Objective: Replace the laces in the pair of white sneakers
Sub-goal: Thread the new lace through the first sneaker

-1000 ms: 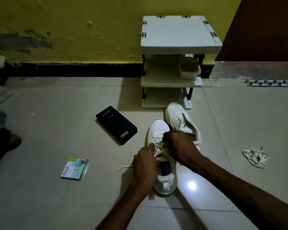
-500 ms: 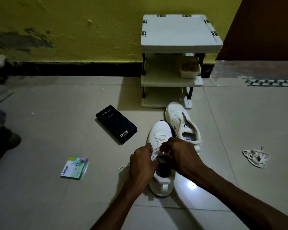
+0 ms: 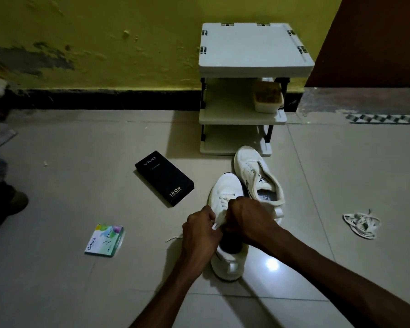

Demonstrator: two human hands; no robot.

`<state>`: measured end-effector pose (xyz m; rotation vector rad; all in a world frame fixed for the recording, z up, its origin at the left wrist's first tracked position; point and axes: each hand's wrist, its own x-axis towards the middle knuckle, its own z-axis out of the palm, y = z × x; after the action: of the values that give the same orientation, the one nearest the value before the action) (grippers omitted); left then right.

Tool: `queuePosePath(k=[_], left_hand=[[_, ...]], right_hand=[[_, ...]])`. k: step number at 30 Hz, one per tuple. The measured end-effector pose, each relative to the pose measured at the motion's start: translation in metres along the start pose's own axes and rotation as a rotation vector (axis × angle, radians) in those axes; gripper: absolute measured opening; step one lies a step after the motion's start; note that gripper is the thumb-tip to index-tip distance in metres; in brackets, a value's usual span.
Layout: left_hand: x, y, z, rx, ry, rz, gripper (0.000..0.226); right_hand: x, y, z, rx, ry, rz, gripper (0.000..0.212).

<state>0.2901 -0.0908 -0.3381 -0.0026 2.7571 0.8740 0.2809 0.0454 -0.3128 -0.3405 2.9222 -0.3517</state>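
A white sneaker (image 3: pixel 224 188) stands on the tiled floor in front of me, toe pointing away, with a white lace (image 3: pixel 223 200) threaded through its front eyelets. My left hand (image 3: pixel 200 235) pinches one lace strand beside the shoe's left side. My right hand (image 3: pixel 249 218) grips the lace over the tongue, hiding the shoe's middle. A loose lace end (image 3: pixel 173 239) trails on the floor to the left. The second white sneaker (image 3: pixel 256 176) lies unlaced just behind and to the right. A bundle of loose white laces (image 3: pixel 361 224) lies on the floor far right.
A black phone box (image 3: pixel 165 177) lies left of the sneakers, and a small green card packet (image 3: pixel 104 240) lies further left. A white three-tier shelf (image 3: pixel 253 46) stands against the yellow wall behind, with a tub (image 3: pixel 268 98) on its middle tier. A dark shoe (image 3: pixel 14 202) is at the left edge.
Both hands have shifted slightly toward me along the shoe, still working the lace. The sneaker has moved a little nearer too.
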Motion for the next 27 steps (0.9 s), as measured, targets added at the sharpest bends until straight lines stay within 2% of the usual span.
queuePosePath(k=[2, 5, 7, 10, 12, 15, 20, 23, 27], left_hand=[[-0.002, 0.001, 0.000, 0.000, 0.012, 0.000, 0.017], [-0.004, 0.002, 0.001, 0.009, 0.034, 0.021, 0.016], [-0.005, 0.002, 0.001, 0.011, 0.042, 0.029, 0.018], [-0.004, 0.001, 0.003, 0.023, 0.043, 0.036, 0.020], [-0.005, 0.001, 0.004, 0.023, 0.041, 0.037, 0.022], [-0.003, -0.001, 0.004, 0.028, 0.039, 0.038, 0.023], [-0.002, 0.002, 0.006, 0.063, 0.052, 0.042, 0.018], [-0.002, 0.004, 0.006, 0.071, 0.056, 0.052, 0.020], [-0.001, 0.003, 0.007, 0.078, 0.052, 0.046, 0.022]], right_hand=[[-0.005, -0.008, 0.001, -0.064, -0.036, -0.062, 0.031], [-0.006, -0.002, 0.008, -0.044, 0.113, -0.123, 0.024], [-0.008, 0.006, 0.010, 0.104, 0.218, -0.159, 0.026], [-0.019, 0.012, 0.023, 0.249, 0.278, -0.128, 0.030], [-0.019, 0.017, 0.027, 0.359, 0.200, -0.049, 0.029], [-0.012, 0.021, 0.015, 0.269, 0.059, 0.033, 0.040], [-0.005, 0.010, 0.004, 0.107, 0.057, 0.055, 0.048], [0.005, 0.006, 0.003, 0.022, -0.010, 0.082, 0.041], [0.008, 0.011, 0.002, 0.203, -0.005, 0.099, 0.026]])
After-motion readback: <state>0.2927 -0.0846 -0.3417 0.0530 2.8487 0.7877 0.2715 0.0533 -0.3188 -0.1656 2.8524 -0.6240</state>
